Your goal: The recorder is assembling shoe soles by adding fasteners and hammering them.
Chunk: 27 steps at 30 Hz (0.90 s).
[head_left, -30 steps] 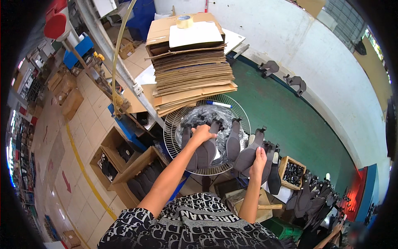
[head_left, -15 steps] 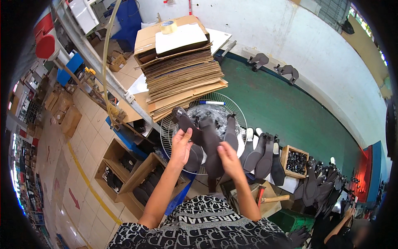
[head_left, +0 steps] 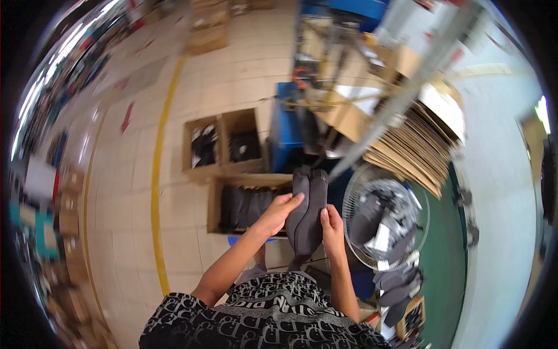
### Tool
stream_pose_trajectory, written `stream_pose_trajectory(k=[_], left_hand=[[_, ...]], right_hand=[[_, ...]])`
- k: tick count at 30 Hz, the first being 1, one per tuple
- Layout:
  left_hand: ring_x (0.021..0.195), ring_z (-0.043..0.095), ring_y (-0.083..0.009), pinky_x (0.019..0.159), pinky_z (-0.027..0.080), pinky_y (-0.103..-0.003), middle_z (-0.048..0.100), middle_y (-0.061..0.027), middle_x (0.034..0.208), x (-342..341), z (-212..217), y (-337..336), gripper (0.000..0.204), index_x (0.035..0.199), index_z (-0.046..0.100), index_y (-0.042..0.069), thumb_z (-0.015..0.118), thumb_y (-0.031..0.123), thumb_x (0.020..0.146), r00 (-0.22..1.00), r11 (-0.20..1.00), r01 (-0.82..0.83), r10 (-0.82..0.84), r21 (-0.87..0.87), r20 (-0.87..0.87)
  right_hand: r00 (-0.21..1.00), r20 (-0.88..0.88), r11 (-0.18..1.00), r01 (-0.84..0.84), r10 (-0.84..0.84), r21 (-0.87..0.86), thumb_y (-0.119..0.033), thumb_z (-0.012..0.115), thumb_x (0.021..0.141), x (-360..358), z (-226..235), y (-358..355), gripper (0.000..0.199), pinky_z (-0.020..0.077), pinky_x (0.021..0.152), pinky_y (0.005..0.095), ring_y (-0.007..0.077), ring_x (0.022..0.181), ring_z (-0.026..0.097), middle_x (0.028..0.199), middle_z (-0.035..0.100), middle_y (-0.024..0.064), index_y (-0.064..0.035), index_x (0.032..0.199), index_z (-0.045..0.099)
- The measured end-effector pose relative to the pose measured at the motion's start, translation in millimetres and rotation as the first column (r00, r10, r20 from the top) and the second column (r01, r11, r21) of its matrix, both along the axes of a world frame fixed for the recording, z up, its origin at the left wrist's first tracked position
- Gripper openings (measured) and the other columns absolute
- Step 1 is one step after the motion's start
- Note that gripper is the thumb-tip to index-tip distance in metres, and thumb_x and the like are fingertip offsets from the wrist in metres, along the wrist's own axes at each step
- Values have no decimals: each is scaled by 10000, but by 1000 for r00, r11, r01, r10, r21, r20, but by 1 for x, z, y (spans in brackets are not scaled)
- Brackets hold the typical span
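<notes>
Two dark grey shoe soles are held upright side by side in front of me, the left sole pressed against the right sole. My left hand grips the left one, thumb lying on its face. Around the outer edge of the right one my right hand is closed. Just behind and left of them sits a cardboard box, packed with a row of similar dark soles. The held soles cover the box's right end.
Two smaller open cartons with dark pieces stand beyond the box. To the right, a round wire basket holds clear plastic and soles. A stack of flattened cardboard lies behind it, with a slanting metal post in front. More soles lie lower right.
My view has turned left. Both hands have carried the soles from over the wire basket to beside the cardboard box. The soles, formerly apart at their upper ends, are now together.
</notes>
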State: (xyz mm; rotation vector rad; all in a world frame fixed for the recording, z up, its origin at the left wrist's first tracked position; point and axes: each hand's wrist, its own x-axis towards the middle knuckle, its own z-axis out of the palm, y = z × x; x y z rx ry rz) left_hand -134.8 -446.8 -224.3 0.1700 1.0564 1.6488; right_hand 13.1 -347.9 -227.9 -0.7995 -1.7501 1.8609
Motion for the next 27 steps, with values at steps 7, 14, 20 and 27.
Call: stream_pose_trajectory(k=[7, 14, 20, 27], left_hand=[[978, 606, -161, 851, 485, -287, 642, -96, 1084, -74, -169, -142, 427, 1138, 599, -41, 635, 325, 920, 985, 949, -6, 59, -316, 159], [1048, 603, -369, 978, 434, -373, 634, -209, 1112, -112, -261, -135, 610, 1218, 547, -60, 737, 343, 802, 450, 582, -648, -229, -492, -863], [818, 652, -286, 900, 426, -460, 680, -153, 835, -183, -280, -140, 389, 876, 667, -36, 788, 300, 722, 297, 779, 199, -626, -594, -721], [772, 584, -142, 669, 449, -320, 674, -69, 893, -193, -364, -125, 435, 1016, 669, 8, 772, 355, 776, 960, 883, 120, -221, -454, -175]], right_hand=[[915, 108, 739, -240, 389, -630, -201, 525, 990, -80, -158, -97, 232, 453, 794, 250, 113, 881, 568, 978, 628, 1, -22, 1126, 582], [882, 382, 962, -248, 274, -118, -13, 600, 874, -152, -294, -93, 216, 515, 769, 325, 217, 829, 651, 943, 678, 72, -12, 1090, 614], [237, 787, -25, -952, 569, 305, -63, 688, 721, -258, -218, -64, 405, 375, 952, 443, 341, 1064, 552, 1010, 631, 133, -69, 1118, 610], [827, 558, 997, -26, 65, -77, -200, 674, 884, -248, -350, -81, 679, 426, 941, 407, 305, 1194, 488, 1335, 461, 175, -25, 1411, 283]])
